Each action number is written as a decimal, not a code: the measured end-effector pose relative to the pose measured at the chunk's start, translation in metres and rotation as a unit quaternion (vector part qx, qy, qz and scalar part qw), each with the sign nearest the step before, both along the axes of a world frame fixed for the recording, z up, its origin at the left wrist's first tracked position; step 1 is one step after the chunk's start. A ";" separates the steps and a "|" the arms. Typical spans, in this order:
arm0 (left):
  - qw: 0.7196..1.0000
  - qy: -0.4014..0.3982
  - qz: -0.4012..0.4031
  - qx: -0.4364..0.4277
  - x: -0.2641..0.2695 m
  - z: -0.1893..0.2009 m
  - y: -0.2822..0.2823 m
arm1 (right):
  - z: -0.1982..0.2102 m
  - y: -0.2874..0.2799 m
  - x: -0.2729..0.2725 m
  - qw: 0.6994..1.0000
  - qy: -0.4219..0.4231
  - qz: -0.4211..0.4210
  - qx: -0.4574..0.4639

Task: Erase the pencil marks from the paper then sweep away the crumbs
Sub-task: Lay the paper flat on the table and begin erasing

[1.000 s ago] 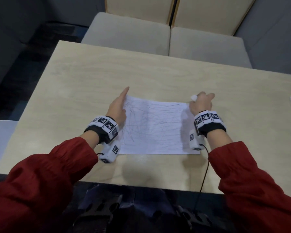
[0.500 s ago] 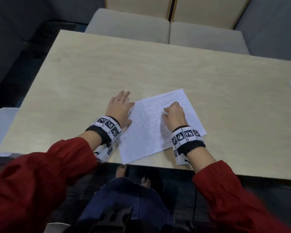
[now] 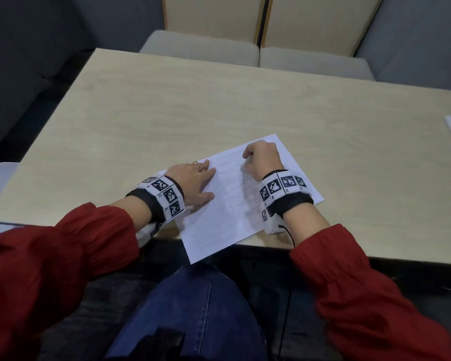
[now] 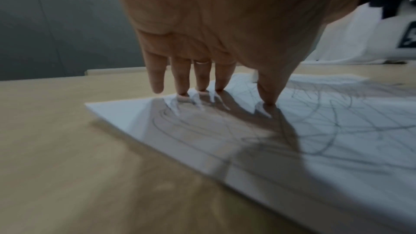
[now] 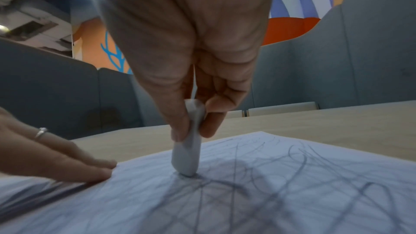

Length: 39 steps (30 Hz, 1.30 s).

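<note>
Both arms wear red sleeves (image 3: 63, 246) gathered at the cuffs. Each wrist carries a black strap (image 3: 289, 204) topped by a white band of black-and-white square markers (image 3: 167, 195). Left hand (image 3: 195, 181): thin ring (image 3: 196, 164). Dark blue jeans (image 3: 193, 316).

Office lounge: booth seating (image 3: 201, 48), partition panels (image 5: 360, 60).

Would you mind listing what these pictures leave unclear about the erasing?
- Eraser: hidden in the head view by the right hand.
- Crumbs: none discernible on the paper; wrist views are blurred, the head view too coarse.
- Paper's near corner: it overhangs the table; both wrist views cut it off.
- Left hand: its palm contact is hidden.
</note>
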<state>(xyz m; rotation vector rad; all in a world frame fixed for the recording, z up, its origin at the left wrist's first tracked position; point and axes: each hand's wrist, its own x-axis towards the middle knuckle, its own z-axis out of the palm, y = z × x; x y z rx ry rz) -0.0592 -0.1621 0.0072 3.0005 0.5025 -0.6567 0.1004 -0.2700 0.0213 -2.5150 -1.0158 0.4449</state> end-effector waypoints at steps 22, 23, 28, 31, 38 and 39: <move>0.997 -0.063 -0.025 -0.027 -0.047 -0.006 -0.048 | 0.006 -0.055 -0.055 0.990 -0.107 0.072 -0.064; 0.998 -0.051 -0.032 -0.003 -0.047 -0.007 -0.051 | 0.008 -0.057 -0.055 0.988 -0.107 0.079 -0.072; 0.993 -0.040 -0.091 0.061 -0.052 -0.006 -0.059 | 0.014 -0.060 -0.054 0.986 -0.101 0.086 -0.099; 0.997 -0.049 -0.055 0.018 -0.037 0.001 -0.046 | 0.013 -0.059 -0.053 0.985 -0.108 0.082 -0.110; 0.997 -0.047 -0.054 -0.011 -0.014 -0.012 -0.027 | 0.014 -0.043 -0.051 0.982 -0.120 0.083 -0.117; 0.996 -0.058 -0.071 -0.006 -0.015 -0.014 -0.027 | 0.014 -0.038 -0.053 0.985 -0.123 0.075 -0.091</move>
